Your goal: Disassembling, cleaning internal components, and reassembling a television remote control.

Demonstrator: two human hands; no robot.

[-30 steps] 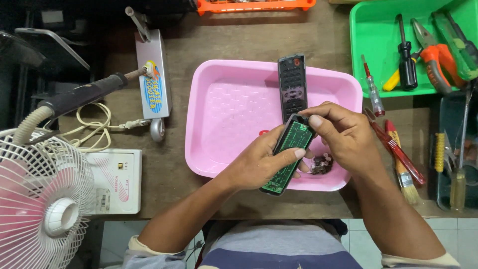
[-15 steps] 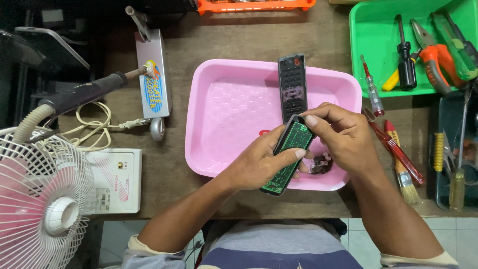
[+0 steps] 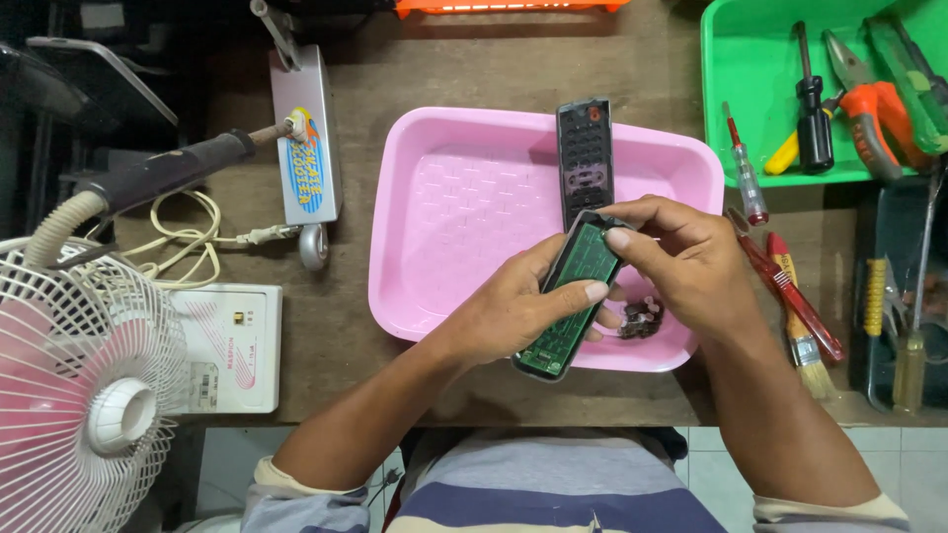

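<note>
**Opened remote held over pink tray**

Seen from above: left hand gripping the lower half of a remote body with green circuit board exposed, above the near edge of a pink tray. Right hand pinching its top end. Black front cover lying across the tray's far rim.

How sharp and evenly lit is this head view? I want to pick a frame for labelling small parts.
Head view: both hands, left hand and right hand, and the green circuit board are sharp; the light is soft and even over the pink tray, with mild glare on the tray floor; the upper-left corner is dark; the fan bulges at the edge.
</note>
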